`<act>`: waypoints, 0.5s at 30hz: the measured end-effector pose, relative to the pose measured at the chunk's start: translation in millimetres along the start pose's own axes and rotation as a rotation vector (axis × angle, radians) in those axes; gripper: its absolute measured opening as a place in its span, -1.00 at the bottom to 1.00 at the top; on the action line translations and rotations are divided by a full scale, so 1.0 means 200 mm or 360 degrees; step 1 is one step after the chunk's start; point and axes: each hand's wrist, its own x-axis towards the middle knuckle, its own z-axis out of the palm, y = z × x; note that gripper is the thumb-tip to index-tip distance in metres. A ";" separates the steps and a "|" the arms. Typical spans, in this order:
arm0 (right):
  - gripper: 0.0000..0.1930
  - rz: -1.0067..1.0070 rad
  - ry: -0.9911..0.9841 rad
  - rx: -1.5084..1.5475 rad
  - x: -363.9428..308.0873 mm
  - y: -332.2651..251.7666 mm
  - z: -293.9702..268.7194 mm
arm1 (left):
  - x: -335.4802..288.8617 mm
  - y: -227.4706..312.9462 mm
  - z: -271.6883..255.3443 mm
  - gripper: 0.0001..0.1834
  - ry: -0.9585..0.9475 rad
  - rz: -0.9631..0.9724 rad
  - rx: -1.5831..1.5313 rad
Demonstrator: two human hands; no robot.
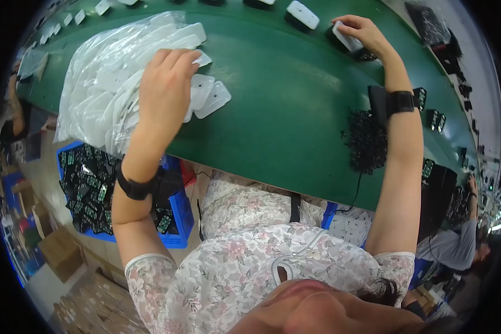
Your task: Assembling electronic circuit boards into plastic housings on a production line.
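My left hand point(166, 83) reaches over the near end of a clear plastic bag point(80, 94) full of flat white plastic covers. Its fingers are closed on the edge of one white cover point(204, 59), partly hidden under the fingertips. More loose covers point(214, 100) with small holes lie fanned out beside it on the green table point(273, 128). At the far right, my right hand point(367, 34) grips a black case with a white top point(348, 40) by its upper end, resting at the table surface.
Similar white-topped cases point(302, 15) stand in a row along the far edge. A heap of small black parts point(367, 142) lies near my right forearm. A blue crate point(182, 214) of black parts with green circuit boards stands below left. Other people work at both sides.
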 end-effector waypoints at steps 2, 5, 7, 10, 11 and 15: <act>-0.70 -0.0133 0.0247 -0.0022 0.01 0.14 0.01 | 0.06 -0.06 0.09 -0.80 -0.0097 0.0077 0.0051; -0.77 -0.0107 0.0544 0.0246 -0.02 0.09 0.01 | 0.10 -0.09 0.19 -0.76 -0.0446 0.0204 0.0447; -0.78 -0.0273 0.0862 0.0169 -0.11 0.02 -0.04 | 0.13 -0.09 0.20 -0.75 -0.0531 0.0253 0.0500; -0.78 0.0056 0.0809 0.0464 -0.38 -0.18 -0.06 | 0.16 -0.12 0.21 -0.69 -0.0701 0.0281 0.0571; -0.78 0.0046 0.0794 0.0231 -0.44 -0.15 -0.05 | 0.17 -0.13 0.23 -0.67 -0.0756 0.0243 0.0606; -0.77 0.0090 0.0604 -0.0408 -0.72 -0.14 0.11 | 0.19 -0.20 0.24 -0.60 -0.0790 0.0207 0.0559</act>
